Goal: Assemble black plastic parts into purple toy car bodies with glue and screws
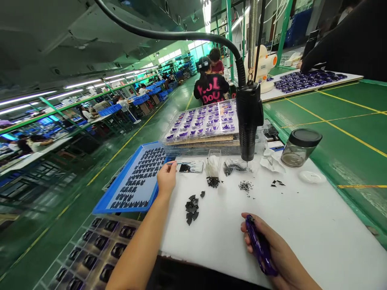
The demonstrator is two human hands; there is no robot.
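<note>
My right hand is wrapped round a glossy dark purple plastic shell, held tilted above the white work surface. My left hand reaches forward near the blue-rimmed tray, its fingers pinched together. A thin bluish bit shows at its fingertips, too small to name. Right beside those fingers lies a clear flat case with small black pieces in it. Flat black plastic pieces lie in a loose group between my hands. Farther back are a pile of small black parts and a scatter of tiny dark screws.
A black electric screwdriver hangs over the table on a spring. The blue tray holds rows of black parts. Stacked clear trays with purple pieces stand behind. A lidded jar is at right. Purple shells lie near a co-worker's dark sleeve.
</note>
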